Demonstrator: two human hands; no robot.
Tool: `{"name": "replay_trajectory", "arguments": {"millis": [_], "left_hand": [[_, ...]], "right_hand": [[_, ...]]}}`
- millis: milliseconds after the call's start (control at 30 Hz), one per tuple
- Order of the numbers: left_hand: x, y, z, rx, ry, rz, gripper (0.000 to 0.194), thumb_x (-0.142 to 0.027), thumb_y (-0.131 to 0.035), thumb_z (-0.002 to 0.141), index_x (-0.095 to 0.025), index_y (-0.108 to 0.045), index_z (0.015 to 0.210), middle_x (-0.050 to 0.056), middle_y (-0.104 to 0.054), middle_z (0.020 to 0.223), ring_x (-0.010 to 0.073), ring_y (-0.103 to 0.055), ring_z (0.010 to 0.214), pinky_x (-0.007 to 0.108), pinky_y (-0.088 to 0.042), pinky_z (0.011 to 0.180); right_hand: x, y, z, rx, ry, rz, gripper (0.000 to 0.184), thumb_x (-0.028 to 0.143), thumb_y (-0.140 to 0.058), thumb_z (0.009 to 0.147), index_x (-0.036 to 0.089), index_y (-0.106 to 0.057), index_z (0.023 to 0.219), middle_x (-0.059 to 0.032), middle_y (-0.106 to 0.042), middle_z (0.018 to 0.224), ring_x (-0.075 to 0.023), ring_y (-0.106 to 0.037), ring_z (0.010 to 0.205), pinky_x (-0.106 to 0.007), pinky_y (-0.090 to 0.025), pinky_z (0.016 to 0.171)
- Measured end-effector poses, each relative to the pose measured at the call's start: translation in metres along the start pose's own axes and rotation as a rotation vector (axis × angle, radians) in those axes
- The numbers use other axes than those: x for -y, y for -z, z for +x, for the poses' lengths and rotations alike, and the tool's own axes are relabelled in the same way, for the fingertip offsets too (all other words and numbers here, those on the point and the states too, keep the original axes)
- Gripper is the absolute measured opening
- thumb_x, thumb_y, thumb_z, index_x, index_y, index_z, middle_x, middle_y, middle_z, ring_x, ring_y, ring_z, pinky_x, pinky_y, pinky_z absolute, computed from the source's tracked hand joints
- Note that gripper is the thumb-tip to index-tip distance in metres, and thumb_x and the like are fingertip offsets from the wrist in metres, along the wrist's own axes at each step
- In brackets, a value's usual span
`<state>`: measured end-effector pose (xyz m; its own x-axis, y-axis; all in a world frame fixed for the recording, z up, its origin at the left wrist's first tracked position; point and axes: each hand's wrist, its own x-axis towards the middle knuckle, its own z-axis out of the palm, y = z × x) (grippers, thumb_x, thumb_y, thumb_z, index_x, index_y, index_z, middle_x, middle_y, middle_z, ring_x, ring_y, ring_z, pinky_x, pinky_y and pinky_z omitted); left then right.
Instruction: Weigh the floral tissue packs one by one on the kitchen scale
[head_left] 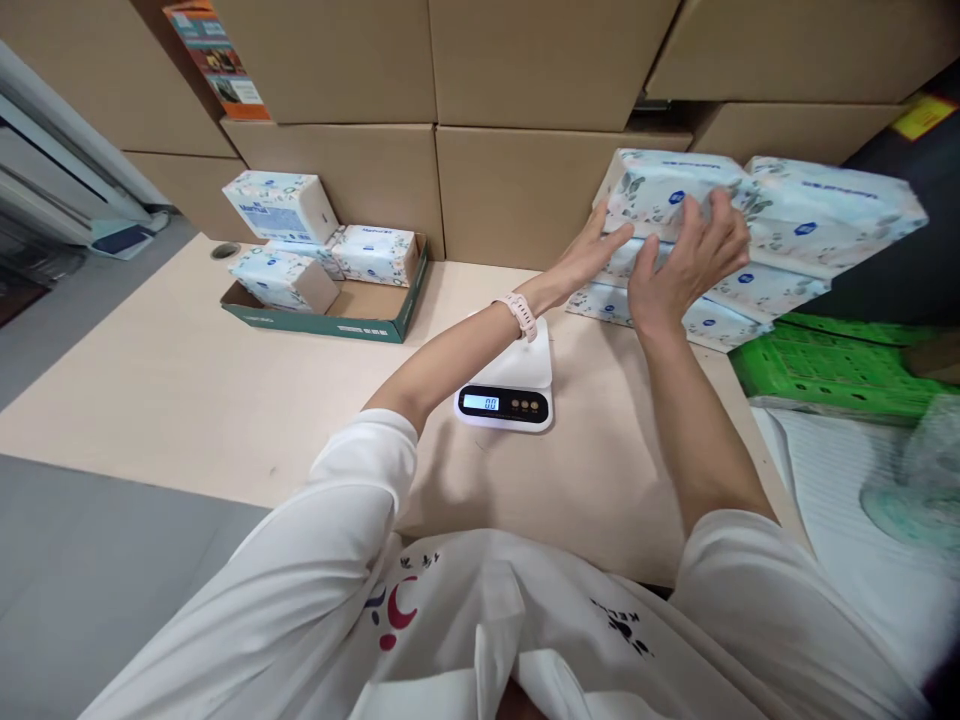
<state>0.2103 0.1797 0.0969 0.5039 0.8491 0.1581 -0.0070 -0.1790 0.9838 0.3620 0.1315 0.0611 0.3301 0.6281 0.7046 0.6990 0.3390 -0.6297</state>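
Both my hands reach to a stack of soft white-and-blue tissue packs (787, 215) at the table's far right. My left hand (592, 258) lies with stretched fingers against the left end of the top pack (660, 185). My right hand (686, 262) rests on that pack's front with fingers spread and slightly curled over it. A pink watch (521, 313) sits on my left wrist. Below my left forearm stands a small white digital scale (510, 390) with nothing on it, its display lit.
A shallow green cardboard tray (352, 318) at the back left holds several tissue packs (289, 240). Brown cartons (517, 120) wall off the back. A green plastic crate (832, 365) and a clear bag (922, 480) sit at the right. The beige table (187, 390) ends at the front left.
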Motion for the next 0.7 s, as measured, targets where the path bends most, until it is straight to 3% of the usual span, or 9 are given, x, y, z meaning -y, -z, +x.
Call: {"name": "replay_trajectory", "arguments": {"millis": [67, 167, 233, 300, 400, 467, 533, 600, 700], "left_hand": [[0.002, -0.006, 0.004, -0.022, 0.008, 0.032, 0.061, -0.028, -0.046, 0.116, -0.010, -0.031, 0.173, 0.016, -0.003, 0.184, 0.0273, -0.002, 0.172, 0.038, -0.008, 0.137], [0.002, -0.005, 0.001, 0.023, -0.027, 0.114, 0.059, -0.027, -0.040, 0.115, -0.003, -0.034, 0.168, 0.019, -0.005, 0.183, 0.0288, -0.002, 0.171, 0.036, -0.007, 0.134], [-0.001, 0.009, -0.012, -0.008, -0.095, 0.184, 0.058, -0.023, -0.048, 0.112, -0.003, -0.039, 0.165, 0.019, -0.011, 0.183, 0.0295, -0.005, 0.172, 0.038, -0.008, 0.135], [-0.008, 0.038, -0.035, -0.109, -0.182, 0.255, 0.061, -0.019, -0.063, 0.106, -0.007, -0.044, 0.163, 0.016, -0.026, 0.182, 0.0293, -0.014, 0.173, 0.042, -0.012, 0.137], [-0.026, 0.112, -0.083, -0.366, -0.342, 0.375, 0.049, -0.019, -0.061, 0.106, -0.013, -0.054, 0.154, 0.003, -0.052, 0.170, 0.0252, -0.032, 0.169, 0.047, -0.017, 0.139], [-0.038, 0.175, -0.118, -0.682, -0.367, 0.458, 0.042, -0.007, -0.059, 0.104, -0.012, -0.058, 0.146, 0.002, -0.062, 0.157, 0.0155, -0.049, 0.154, 0.032, -0.027, 0.136], [-0.045, 0.240, -0.152, -1.026, -0.217, 0.562, 0.042, 0.005, -0.050, 0.101, -0.008, -0.058, 0.140, 0.002, -0.065, 0.148, 0.0098, -0.052, 0.143, 0.024, -0.032, 0.131], [-0.045, 0.297, -0.184, -1.228, 0.039, 0.629, 0.038, -0.001, -0.049, 0.107, -0.008, -0.054, 0.144, 0.002, -0.060, 0.153, 0.0114, -0.046, 0.145, 0.026, -0.028, 0.133], [-0.033, 0.354, -0.226, -1.256, 0.232, 0.542, 0.038, -0.010, -0.047, 0.113, -0.002, -0.043, 0.150, 0.009, -0.048, 0.166, 0.0219, -0.028, 0.158, 0.037, -0.010, 0.141]], "right_hand": [[-0.003, 0.002, -0.007, 0.030, -0.005, 0.072, 0.049, 0.057, -0.060, 0.103, 0.032, -0.060, 0.146, -0.0035, -0.036, 0.178, -0.0379, -0.010, 0.165, -0.062, 0.011, 0.135], [0.000, 0.005, -0.013, 0.127, -0.030, 0.245, 0.050, 0.063, -0.057, 0.103, 0.038, -0.056, 0.147, 0.0046, -0.030, 0.182, -0.0389, 0.011, 0.170, -0.070, 0.013, 0.134], [0.008, 0.007, -0.016, 0.219, -0.045, 0.333, 0.051, 0.064, -0.054, 0.104, 0.040, -0.054, 0.149, 0.0051, -0.031, 0.181, -0.0383, 0.023, 0.170, -0.077, 0.004, 0.133], [0.019, 0.007, -0.019, 0.247, -0.037, 0.341, 0.049, 0.063, -0.053, 0.105, 0.039, -0.055, 0.147, 0.0019, -0.036, 0.179, -0.0393, 0.021, 0.171, -0.080, -0.005, 0.132], [0.042, 0.001, -0.026, 0.174, 0.023, 0.226, 0.044, 0.057, -0.056, 0.105, 0.034, -0.061, 0.142, -0.0046, -0.041, 0.175, -0.0422, -0.001, 0.172, -0.076, -0.004, 0.134], [0.061, -0.010, -0.032, 0.146, 0.075, 0.147, 0.042, 0.052, -0.057, 0.105, 0.031, -0.064, 0.141, -0.0078, -0.045, 0.172, -0.0410, -0.018, 0.169, -0.072, -0.003, 0.137], [0.080, -0.029, -0.040, 0.186, 0.118, 0.139, 0.041, 0.050, -0.057, 0.105, 0.030, -0.065, 0.141, -0.0079, -0.050, 0.168, -0.0395, -0.029, 0.165, -0.071, -0.007, 0.137], [0.100, -0.054, -0.049, 0.292, 0.158, 0.211, 0.043, 0.054, -0.055, 0.105, 0.032, -0.066, 0.140, -0.0058, -0.054, 0.163, -0.0390, -0.035, 0.162, -0.073, -0.014, 0.136], [0.125, -0.095, -0.065, 0.501, 0.244, 0.350, 0.053, 0.068, -0.049, 0.105, 0.032, -0.066, 0.140, -0.0048, -0.060, 0.157, -0.0376, -0.045, 0.156, -0.071, -0.025, 0.134]]}}
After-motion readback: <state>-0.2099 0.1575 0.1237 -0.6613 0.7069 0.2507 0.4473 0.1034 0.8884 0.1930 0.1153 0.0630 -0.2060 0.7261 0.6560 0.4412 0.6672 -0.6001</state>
